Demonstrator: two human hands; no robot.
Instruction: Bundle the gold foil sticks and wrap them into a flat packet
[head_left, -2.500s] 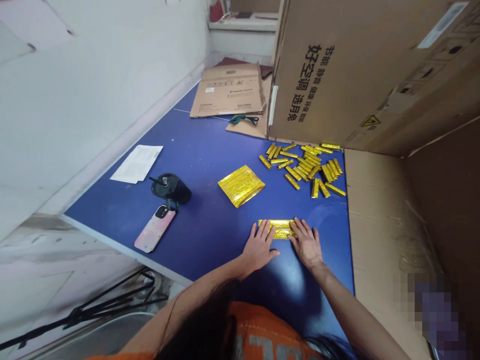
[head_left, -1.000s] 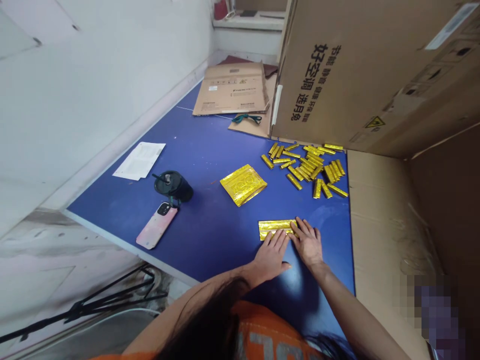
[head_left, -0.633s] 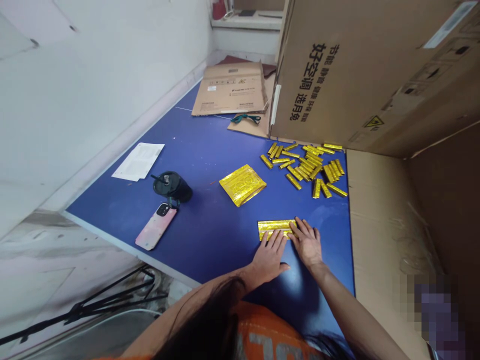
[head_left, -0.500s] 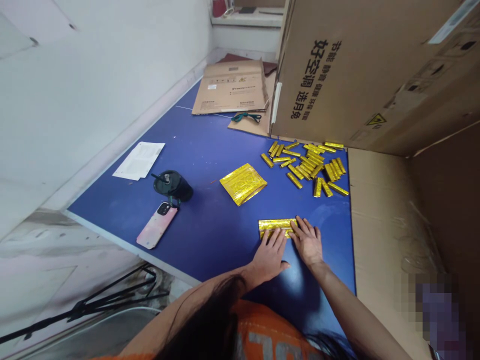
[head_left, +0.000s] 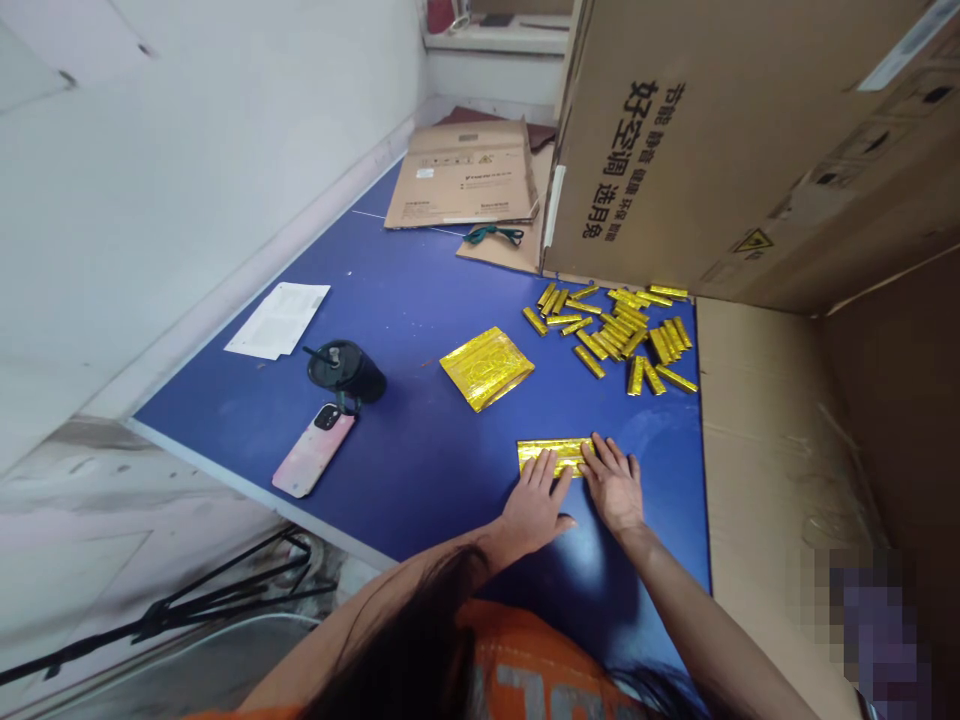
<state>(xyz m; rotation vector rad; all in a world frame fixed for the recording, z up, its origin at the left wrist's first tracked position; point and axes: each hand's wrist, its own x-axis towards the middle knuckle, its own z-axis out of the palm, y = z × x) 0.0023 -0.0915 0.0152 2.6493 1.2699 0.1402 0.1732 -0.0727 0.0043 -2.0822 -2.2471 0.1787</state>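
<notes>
On the blue table (head_left: 420, 470), a row of gold foil sticks (head_left: 544, 456) lies flat in front of me. My left hand (head_left: 535, 505) rests with spread fingers on the row's near edge. My right hand (head_left: 613, 488) lies flat beside it, fingertips at the row's right end and partly covering it. Farther off, beyond both hands, a loose heap of similar gold sticks (head_left: 615, 335) lies scattered. A flat gold foil packet (head_left: 487, 369) sits to the left of that heap, untouched.
A black tumbler with a straw (head_left: 346, 372) and a phone in a pink case (head_left: 313, 451) stand left of my hands. A white paper sheet (head_left: 277, 320) lies near the wall. Flattened cardboard (head_left: 461, 175) and a large cardboard box (head_left: 712, 140) border the far side.
My left hand has slid right, closer to my right hand, and now sits lower on the foil row. The row and heap stay put, apart from a slight shift of the view.
</notes>
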